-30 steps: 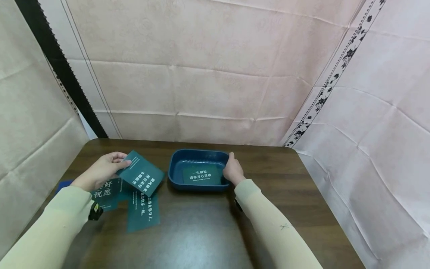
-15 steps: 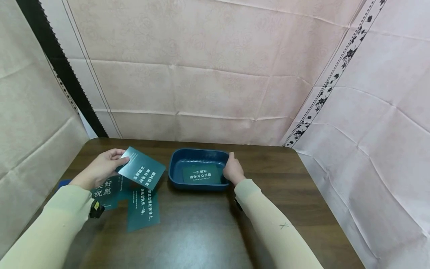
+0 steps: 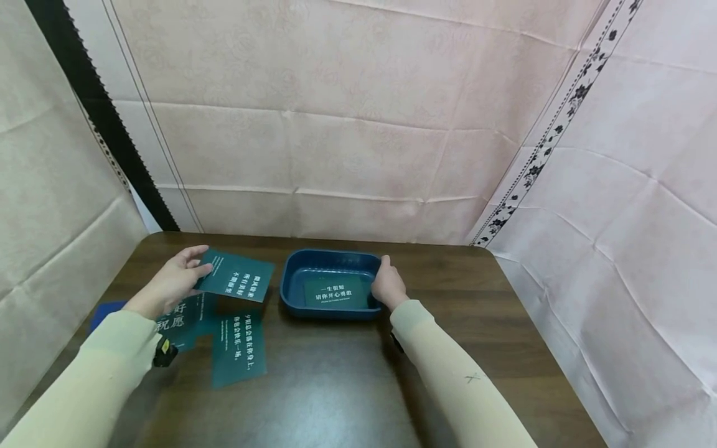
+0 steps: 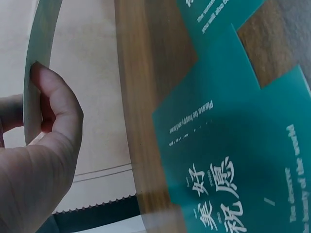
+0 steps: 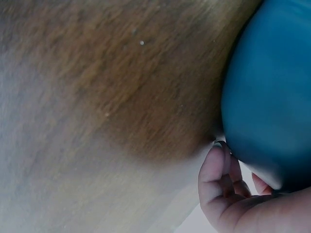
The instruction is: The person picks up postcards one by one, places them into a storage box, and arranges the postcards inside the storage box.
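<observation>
Between thumb and fingers, my left hand [image 3: 175, 280] pinches a green card [image 3: 238, 275] with white writing by its left edge, held above the table. In the left wrist view the same card [image 4: 40, 43] is seen nearly edge-on in the left hand [image 4: 51, 131]. My right hand [image 3: 389, 284] grips the right end of a blue tray [image 3: 330, 313], in which a green card [image 3: 336, 292] lies flat. The right wrist view shows the right hand [image 5: 233, 194] with curled fingers at the tray's outer wall [image 5: 272, 97].
Below the left hand, several green cards lie overlapping on the brown table [image 3: 347, 386], one [image 3: 239, 348] nearest the front. Something blue [image 3: 106, 311] shows beside the left wrist. Pale cloth [image 3: 358, 124] hangs behind the table and at both sides.
The card in my left hand has turned, its writing now more level, and its far corner has swung away from the cards on the table. My right hand and the tray have hardly moved.
</observation>
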Tool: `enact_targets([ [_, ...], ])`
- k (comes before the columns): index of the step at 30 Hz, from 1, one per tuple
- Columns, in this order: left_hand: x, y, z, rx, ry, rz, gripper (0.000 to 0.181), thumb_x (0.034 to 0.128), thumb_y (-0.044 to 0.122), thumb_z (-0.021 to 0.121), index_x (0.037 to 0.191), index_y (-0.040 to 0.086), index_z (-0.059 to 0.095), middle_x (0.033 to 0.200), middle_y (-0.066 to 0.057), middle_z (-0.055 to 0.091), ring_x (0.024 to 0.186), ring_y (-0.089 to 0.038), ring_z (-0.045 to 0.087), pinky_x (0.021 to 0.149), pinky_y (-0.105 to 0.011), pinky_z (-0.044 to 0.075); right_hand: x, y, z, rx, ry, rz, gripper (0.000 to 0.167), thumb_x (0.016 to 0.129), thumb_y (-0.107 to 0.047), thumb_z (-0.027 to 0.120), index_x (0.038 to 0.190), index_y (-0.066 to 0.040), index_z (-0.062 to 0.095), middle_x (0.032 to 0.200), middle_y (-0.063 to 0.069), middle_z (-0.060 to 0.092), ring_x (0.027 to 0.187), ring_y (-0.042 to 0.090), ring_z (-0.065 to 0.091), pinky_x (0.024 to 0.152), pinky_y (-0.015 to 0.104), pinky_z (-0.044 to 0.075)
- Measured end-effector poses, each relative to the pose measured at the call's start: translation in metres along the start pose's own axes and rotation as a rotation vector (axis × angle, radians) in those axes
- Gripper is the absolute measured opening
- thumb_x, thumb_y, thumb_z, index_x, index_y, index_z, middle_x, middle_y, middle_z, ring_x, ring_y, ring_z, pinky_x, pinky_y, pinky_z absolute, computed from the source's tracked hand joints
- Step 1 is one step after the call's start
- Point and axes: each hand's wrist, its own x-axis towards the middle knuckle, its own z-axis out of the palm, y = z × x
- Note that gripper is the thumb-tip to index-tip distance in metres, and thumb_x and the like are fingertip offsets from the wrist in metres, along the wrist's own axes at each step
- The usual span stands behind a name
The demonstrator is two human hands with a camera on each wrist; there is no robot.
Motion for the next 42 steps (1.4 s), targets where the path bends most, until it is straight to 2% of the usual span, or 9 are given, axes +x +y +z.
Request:
enact_targets([
  [8,0.007,0.007,0.018,-0.039,-0.027,-0.006,0.067,0.1100,0.028,0.041,0.161,0.007,0.003,0.152,-0.035,0.024,0.130,-0.049,0.043,0.103,-0.059,0.042,0.002,0.001,0.000,0.010,0.001,-0.004,0.070,0.097,-0.003,0.063,0.153,-0.012,0.023,0.136,0.020,0.055,0.109,0.033,0.062,0.094,0.057,0.052],
  [14,0.012,0.021,0.042,-0.073,-0.063,0.000,0.067,0.1088,0.026,0.046,0.160,0.006,0.007,0.149,-0.031,0.033,0.124,-0.039,0.053,0.100,-0.049,0.049,0.001,0.000,0.000,0.001,0.005,0.006,0.070,0.097,-0.004,0.064,0.153,-0.012,0.023,0.136,0.020,0.055,0.111,0.034,0.062,0.095,0.056,0.052],
  [18,0.018,0.030,0.060,-0.070,-0.066,0.003,0.068,0.1067,0.026,0.052,0.158,0.006,0.012,0.148,-0.028,0.036,0.121,-0.037,0.053,0.102,-0.049,0.049,0.001,-0.001,0.000,-0.012,0.011,0.001,0.071,0.097,-0.004,0.063,0.154,-0.012,0.022,0.135,0.020,0.055,0.110,0.033,0.062,0.095,0.056,0.052],
  [23,0.025,0.038,0.081,-0.005,-0.059,0.016,0.067,0.1044,0.026,0.057,0.154,0.003,0.019,0.149,-0.029,0.036,0.121,-0.039,0.052,0.104,-0.054,0.046,0.001,-0.001,0.001,-0.018,0.015,0.009,0.071,0.097,-0.004,0.063,0.155,-0.012,0.021,0.134,0.020,0.056,0.108,0.032,0.062,0.095,0.055,0.052],
  [28,0.030,0.047,0.100,0.061,-0.062,0.038,0.061,0.1033,0.023,0.059,0.149,0.002,0.024,0.143,-0.030,0.042,0.112,-0.037,0.061,0.098,-0.051,0.051,0.002,0.000,0.001,-0.030,0.012,0.016,0.072,0.097,-0.005,0.063,0.155,-0.012,0.021,0.134,0.020,0.056,0.108,0.032,0.062,0.095,0.055,0.052],
  [32,0.035,0.055,0.118,0.136,-0.046,0.069,0.057,0.1014,0.024,0.063,0.144,0.002,0.031,0.134,-0.027,0.049,0.105,-0.034,0.062,0.092,-0.047,0.055,0.002,0.000,0.001,-0.031,0.014,0.016,0.071,0.097,-0.004,0.063,0.154,-0.012,0.022,0.132,0.020,0.057,0.105,0.032,0.062,0.094,0.055,0.053],
  [36,0.037,0.057,0.135,0.183,-0.027,0.098,0.052,0.1003,0.021,0.064,0.139,0.002,0.035,0.123,-0.024,0.053,0.100,-0.032,0.059,0.083,-0.041,0.057,0.002,0.000,0.001,-0.031,0.003,0.015,0.071,0.097,-0.005,0.063,0.155,-0.012,0.021,0.133,0.020,0.057,0.103,0.031,0.062,0.094,0.055,0.053],
  [42,0.043,0.053,0.153,0.239,-0.018,0.126,0.050,0.0987,0.021,0.067,0.135,0.003,0.038,0.114,-0.019,0.053,0.099,-0.031,0.056,0.082,-0.037,0.057,0.001,0.002,0.000,-0.015,0.010,0.001,0.070,0.097,-0.005,0.063,0.154,-0.012,0.022,0.132,0.020,0.057,0.101,0.031,0.062,0.093,0.055,0.053],
])
